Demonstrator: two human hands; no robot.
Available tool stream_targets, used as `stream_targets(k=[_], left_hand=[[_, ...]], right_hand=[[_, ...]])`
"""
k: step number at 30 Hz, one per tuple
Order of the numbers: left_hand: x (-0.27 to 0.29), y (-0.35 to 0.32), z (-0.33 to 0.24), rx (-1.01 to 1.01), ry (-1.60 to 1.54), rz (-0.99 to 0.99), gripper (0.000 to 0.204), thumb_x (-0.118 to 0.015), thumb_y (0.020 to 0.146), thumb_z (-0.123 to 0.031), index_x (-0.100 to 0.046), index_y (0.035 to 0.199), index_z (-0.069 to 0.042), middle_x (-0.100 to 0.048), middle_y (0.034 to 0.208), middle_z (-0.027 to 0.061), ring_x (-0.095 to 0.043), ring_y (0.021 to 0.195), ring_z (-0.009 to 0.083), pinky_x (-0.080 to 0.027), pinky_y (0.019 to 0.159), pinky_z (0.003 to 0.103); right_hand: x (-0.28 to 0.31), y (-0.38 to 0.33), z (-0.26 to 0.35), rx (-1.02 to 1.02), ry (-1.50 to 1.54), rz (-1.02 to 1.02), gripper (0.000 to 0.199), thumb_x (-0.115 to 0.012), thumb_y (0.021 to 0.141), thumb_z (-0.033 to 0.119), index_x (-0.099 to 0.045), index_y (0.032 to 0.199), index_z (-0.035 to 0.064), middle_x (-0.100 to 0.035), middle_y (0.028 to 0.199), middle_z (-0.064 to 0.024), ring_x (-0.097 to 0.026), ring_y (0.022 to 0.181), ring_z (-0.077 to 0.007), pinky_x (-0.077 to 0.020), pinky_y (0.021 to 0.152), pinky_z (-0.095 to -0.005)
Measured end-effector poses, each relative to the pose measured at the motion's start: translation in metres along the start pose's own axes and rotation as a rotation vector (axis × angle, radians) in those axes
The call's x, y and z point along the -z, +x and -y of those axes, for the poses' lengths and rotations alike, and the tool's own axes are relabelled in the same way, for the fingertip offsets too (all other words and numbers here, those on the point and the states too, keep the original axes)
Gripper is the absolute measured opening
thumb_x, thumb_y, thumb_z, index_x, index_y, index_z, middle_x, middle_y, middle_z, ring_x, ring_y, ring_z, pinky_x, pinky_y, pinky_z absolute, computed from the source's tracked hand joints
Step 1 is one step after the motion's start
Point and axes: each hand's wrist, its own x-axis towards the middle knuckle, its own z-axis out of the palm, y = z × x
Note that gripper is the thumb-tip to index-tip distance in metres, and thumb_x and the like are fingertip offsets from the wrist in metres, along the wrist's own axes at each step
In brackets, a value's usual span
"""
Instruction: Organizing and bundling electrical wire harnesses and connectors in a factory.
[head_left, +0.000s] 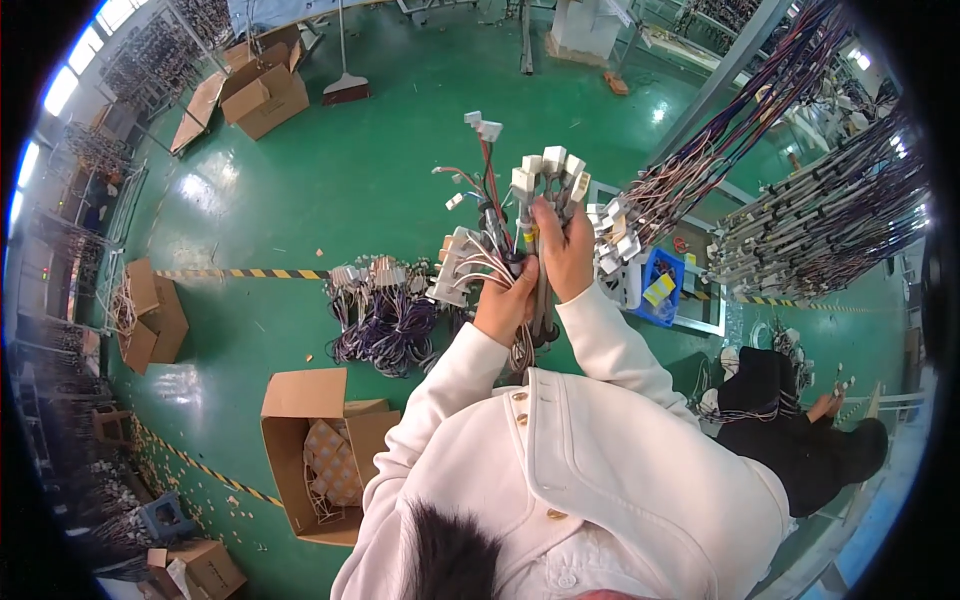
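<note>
My left hand point(504, 302) is closed round a wire harness point(492, 232) whose thin red, white and dark wires fan out upward. A wide white connector point(455, 266) hangs from it on the left, and smaller white plugs point(484, 127) stick up at its top. Just to the right, my right hand point(566, 250) grips a bundle of grey-sleeved cables point(541, 215) topped by several white block connectors point(553, 160). A yellow band shows on one of these cables near my right thumb. The two bundles lie side by side and their lower ends hang between my forearms.
Bundled harnesses point(385, 315) lie on the green floor to the left. An open cardboard box point(300, 455) stands near my left side. Hanging wires point(690, 165) and a blue bin point(660, 290) are at right. A person in black point(800, 450) works at lower right.
</note>
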Motion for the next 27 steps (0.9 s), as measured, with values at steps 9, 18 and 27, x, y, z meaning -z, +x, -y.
stream_targets(k=[9, 18, 27], left_hand=[[0.001, -0.001, -0.005, -0.239, 0.164, 0.037, 0.024, -0.061, 0.093, -0.03, -0.054, 0.087, -0.007, -0.043, 0.052, -0.0044, -0.037, 0.039, 0.0057, -0.025, 0.036, 0.023], [0.032, 0.018, 0.004, -0.025, 0.078, 0.093, 0.015, -0.056, 0.094, -0.015, -0.056, 0.106, -0.006, -0.052, 0.067, -0.0051, -0.043, 0.049, 0.0045, -0.03, 0.042, 0.021], [0.036, 0.016, -0.054, 0.0, -0.152, 0.203, 0.039, -0.051, 0.097, -0.037, -0.058, 0.097, 0.001, -0.032, 0.051, -0.0066, -0.025, 0.041, 0.0037, -0.019, 0.039, 0.021]], right_hand=[[0.001, -0.004, -0.01, -0.082, 0.174, 0.197, 0.034, -0.054, 0.096, 0.026, -0.048, 0.115, -0.0016, -0.059, 0.104, -0.0101, -0.055, 0.093, -0.0176, -0.0425, 0.084, -0.0305], [-0.003, 0.008, -0.015, -0.025, 0.065, 0.595, 0.079, -0.067, 0.086, 0.031, -0.022, 0.141, -0.0041, -0.045, 0.129, -0.0173, -0.047, 0.117, -0.0242, -0.035, 0.102, -0.0343], [0.013, -0.045, -0.052, -0.073, 0.046, 0.75, 0.044, -0.065, 0.089, 0.024, -0.047, 0.12, -0.0002, -0.061, 0.092, -0.0079, -0.059, 0.08, -0.0155, -0.0479, 0.072, -0.0277]])
